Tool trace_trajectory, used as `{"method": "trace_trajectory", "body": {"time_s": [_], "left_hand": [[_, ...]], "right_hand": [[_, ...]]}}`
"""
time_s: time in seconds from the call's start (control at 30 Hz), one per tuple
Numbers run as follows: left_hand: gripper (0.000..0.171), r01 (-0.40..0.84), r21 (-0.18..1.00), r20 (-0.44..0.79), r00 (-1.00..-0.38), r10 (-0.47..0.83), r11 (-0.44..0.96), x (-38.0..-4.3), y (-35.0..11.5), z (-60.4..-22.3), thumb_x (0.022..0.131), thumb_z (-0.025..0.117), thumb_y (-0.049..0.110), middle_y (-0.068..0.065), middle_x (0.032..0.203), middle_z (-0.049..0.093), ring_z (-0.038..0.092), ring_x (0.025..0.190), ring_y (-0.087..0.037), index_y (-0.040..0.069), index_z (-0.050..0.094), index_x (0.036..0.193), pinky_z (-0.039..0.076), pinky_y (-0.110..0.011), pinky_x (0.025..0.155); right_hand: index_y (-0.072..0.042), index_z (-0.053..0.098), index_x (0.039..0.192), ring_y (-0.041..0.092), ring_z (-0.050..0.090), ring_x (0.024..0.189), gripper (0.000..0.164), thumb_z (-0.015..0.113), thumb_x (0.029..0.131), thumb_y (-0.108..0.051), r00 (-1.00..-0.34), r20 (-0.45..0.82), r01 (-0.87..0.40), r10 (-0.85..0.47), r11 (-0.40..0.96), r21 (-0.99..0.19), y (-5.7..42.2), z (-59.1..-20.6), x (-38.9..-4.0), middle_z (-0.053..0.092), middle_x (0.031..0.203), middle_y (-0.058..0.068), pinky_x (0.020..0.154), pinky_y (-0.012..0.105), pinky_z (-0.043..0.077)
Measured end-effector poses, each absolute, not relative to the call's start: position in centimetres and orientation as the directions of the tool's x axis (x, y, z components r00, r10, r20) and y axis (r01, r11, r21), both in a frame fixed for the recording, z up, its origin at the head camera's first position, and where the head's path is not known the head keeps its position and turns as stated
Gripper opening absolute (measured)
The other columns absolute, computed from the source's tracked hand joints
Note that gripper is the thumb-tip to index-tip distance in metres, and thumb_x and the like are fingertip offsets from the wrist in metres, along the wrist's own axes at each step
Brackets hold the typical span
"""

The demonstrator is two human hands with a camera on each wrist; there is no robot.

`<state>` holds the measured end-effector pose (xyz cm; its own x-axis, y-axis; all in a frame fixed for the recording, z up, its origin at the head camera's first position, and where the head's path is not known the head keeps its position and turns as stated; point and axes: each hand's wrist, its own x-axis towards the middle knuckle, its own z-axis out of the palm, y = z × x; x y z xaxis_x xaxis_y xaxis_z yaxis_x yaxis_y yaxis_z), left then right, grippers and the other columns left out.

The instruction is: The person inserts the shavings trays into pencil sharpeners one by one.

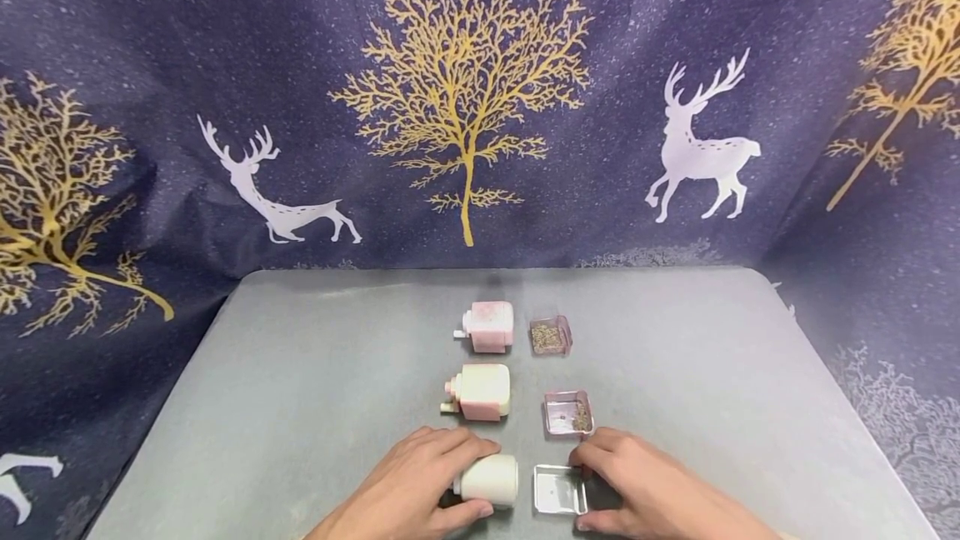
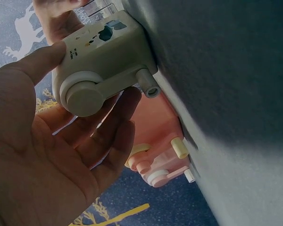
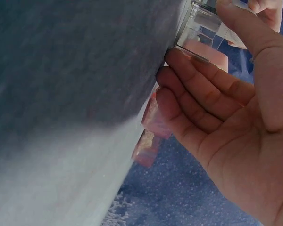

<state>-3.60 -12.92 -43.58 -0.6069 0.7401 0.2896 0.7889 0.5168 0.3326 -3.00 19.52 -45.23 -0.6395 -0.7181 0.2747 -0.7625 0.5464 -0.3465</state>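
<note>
Cream, round-edged crank sharpener (image 1: 491, 480)

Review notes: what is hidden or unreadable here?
Crank handle of the cream sharpener: behind the left hand, head view.
Same sharpener's lettering: too small, left wrist view.
Far right corner of the clear tray: behind the right hand, head view.
Brown bits in the farthest tray: too small to identify, head view.

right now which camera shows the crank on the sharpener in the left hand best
The left wrist view: the crank faces that camera, its knob in plain sight. In the head view the left hand hides it; in the right wrist view I can't make it out.
</note>
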Motion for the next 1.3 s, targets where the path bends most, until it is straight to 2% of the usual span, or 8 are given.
{"method": "trace_trajectory", "body": {"time_s": [0.7, 1.07, 1.3], "left_hand": [[0.048, 0.797, 0.329, 0.301, -0.596, 0.744, 0.506, -3.6, -12.8, -43.7, 0.090, 0.064, 0.051, 0.017, 0.109, 0.057, 0.056, 0.094, -0.003, 0.023, 0.058, 0.128, 0.050, -0.034, 0.082], [0.049, 0.780, 0.350, 0.290, -0.617, 0.732, 0.518, -3.4, -13.0, -43.9, 0.089, 0.064, 0.052, 0.019, 0.110, 0.055, 0.055, 0.098, -0.001, 0.025, 0.056, 0.130, 0.050, -0.034, 0.084], [0.049, 0.780, 0.347, 0.289, -0.617, 0.732, 0.520, -3.4, -12.9, -43.9, 0.089, 0.064, 0.052, 0.018, 0.110, 0.056, 0.055, 0.097, -0.002, 0.024, 0.057, 0.129, 0.051, -0.034, 0.084]], "right_hand": [[-0.022, 0.062, 0.106, 0.001, 0.052, 0.085, 0.040, 0.071, 0.082, -0.052, -0.649, 0.215, -0.740, -0.729, 0.541, -0.400, 18.3, -45.4, -2.8, 0.055, 0.098, -0.015, 0.072, 0.022, 0.051], [-0.018, 0.062, 0.108, 0.002, 0.054, 0.089, 0.042, 0.070, 0.083, -0.052, -0.636, 0.216, -0.750, -0.741, 0.527, -0.399, 17.7, -45.5, -2.9, 0.057, 0.101, -0.012, 0.076, 0.024, 0.053], [-0.020, 0.061, 0.104, 0.000, 0.052, 0.083, 0.039, 0.072, 0.082, -0.051, -0.635, 0.229, -0.755, -0.738, 0.529, -0.388, 17.5, -45.6, -3.0, 0.054, 0.096, -0.014, 0.069, 0.020, 0.051]]}}
